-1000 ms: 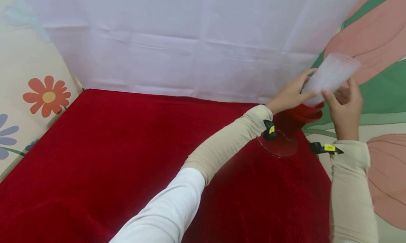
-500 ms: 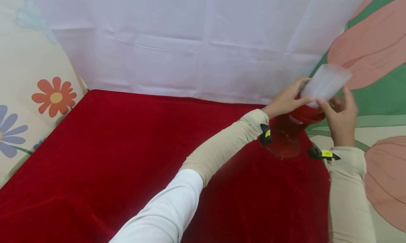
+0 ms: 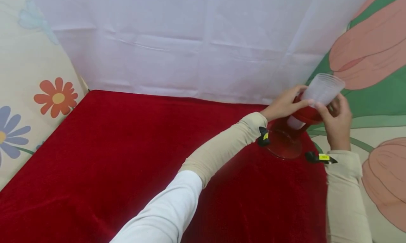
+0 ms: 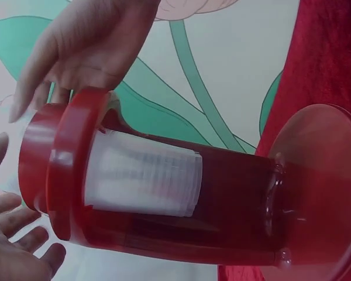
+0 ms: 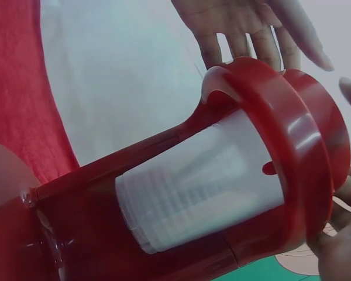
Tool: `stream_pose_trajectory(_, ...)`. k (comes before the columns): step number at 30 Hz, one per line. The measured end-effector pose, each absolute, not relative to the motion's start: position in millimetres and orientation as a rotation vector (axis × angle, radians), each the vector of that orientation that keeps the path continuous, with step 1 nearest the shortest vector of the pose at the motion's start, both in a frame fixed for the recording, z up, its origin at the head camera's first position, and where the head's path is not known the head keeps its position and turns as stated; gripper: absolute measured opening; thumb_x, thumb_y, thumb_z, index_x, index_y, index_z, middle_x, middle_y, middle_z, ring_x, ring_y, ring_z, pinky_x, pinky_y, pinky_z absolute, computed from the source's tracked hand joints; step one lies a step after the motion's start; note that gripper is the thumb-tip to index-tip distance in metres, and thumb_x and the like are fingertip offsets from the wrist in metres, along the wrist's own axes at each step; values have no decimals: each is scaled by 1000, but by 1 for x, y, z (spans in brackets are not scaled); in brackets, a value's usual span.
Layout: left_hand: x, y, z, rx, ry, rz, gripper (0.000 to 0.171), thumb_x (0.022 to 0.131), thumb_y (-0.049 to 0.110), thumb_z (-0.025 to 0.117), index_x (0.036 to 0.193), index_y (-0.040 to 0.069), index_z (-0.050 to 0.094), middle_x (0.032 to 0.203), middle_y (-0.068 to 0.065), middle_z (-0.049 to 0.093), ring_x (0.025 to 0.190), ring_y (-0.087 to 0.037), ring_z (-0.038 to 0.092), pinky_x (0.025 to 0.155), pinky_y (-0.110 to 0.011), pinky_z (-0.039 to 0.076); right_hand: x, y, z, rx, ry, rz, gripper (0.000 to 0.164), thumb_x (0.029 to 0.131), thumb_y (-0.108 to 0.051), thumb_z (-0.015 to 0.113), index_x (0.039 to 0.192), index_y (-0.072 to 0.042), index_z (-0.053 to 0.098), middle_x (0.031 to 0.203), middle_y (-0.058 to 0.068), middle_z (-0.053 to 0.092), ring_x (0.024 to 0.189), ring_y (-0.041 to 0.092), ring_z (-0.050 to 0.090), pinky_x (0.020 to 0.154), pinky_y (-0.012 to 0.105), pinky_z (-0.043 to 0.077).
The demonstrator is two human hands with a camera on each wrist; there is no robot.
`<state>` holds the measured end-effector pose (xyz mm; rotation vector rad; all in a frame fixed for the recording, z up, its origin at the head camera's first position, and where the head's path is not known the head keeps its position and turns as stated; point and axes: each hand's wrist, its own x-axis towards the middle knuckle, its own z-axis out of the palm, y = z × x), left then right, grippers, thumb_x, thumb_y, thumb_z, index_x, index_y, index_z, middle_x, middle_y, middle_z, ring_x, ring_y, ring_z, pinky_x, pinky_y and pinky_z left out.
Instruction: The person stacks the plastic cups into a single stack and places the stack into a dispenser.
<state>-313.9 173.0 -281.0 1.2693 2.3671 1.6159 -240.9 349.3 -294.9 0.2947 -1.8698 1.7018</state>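
Observation:
A red cup dispenser (image 3: 307,115) stands upright on its round base (image 3: 283,149). A stack of translucent plastic cups (image 3: 324,88) leans out of its top, tilted to the right. The stack's lower end (image 4: 143,175) shows through the window in the dispenser's wall, also in the right wrist view. My left hand (image 3: 287,103) holds the stack from the left, thumb on its near side. From the right, my right hand (image 3: 338,121) holds it with the thumb close to the other thumb. Fingers of both hands reach around the dispenser's top rim (image 5: 301,140); their far contact is partly hidden.
A red velvet cloth (image 3: 142,148) covers the table, and the dispenser stands near its far right corner. Behind hangs a white sheet (image 3: 158,42). The wall (image 3: 377,126) with painted flowers lies close to the right hand.
Both hands have moved down and slightly left with the stack of cups. Its lower end has slid into the dispenser and now shows in the window.

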Motion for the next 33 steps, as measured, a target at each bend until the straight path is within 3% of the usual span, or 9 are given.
stream_pose_trajectory(7,-315,176,-282,1353,2345,1687,38,107,23,48,140,5,51,121,-1,62,103,-1,55,89,-7,39,-240,351,-293,318,-1888,1651,45,97,-9,63,141,-8,56,146,10,51,138,22,42,104,22,40)
stream_pose_trajectory(10,-316,175,-283,1389,2437,1620,35,107,24,45,134,6,58,117,-1,61,102,-3,54,88,-7,37,-238,351,-296,247,-1993,1487,42,100,-16,59,142,-10,56,144,6,54,134,18,47,107,24,39)
stream_pose_trajectory(12,-316,175,-283,1386,2498,1552,37,108,26,43,135,6,59,123,-3,60,109,-3,53,91,-6,34,-237,352,-299,203,-2050,1384,41,102,-21,56,142,-12,56,141,2,56,130,14,51,105,24,40)
stream_pose_trajectory(16,-315,173,-285,1297,2648,1321,48,108,35,40,148,9,48,153,-4,43,138,-5,35,107,-7,17,-238,353,-308,182,-2083,1265,40,104,-26,52,142,-14,56,139,0,57,125,10,54,104,23,39)
stream_pose_trajectory(19,-312,170,-285,1241,2751,1125,56,107,43,37,155,14,37,163,1,27,148,-2,16,112,-10,2,-239,353,-315,194,-2073,1185,41,105,-27,51,143,-14,56,141,4,56,128,9,49,110,26,33)
stream_pose_trajectory(25,-309,167,-287,1227,2886,923,59,107,50,33,156,19,35,162,3,27,149,-3,14,112,-11,-5,-239,350,-320,182,-2065,1071,41,105,-28,51,142,-13,57,140,12,56,128,11,45,112,31,29)
stream_pose_trajectory(33,-305,156,-285,1263,2958,781,64,106,53,31,160,20,23,164,4,23,149,-4,11,114,-13,-4,-232,348,-320,185,-2003,1083,49,103,-33,53,148,-14,48,147,6,50,134,11,41,114,32,26)
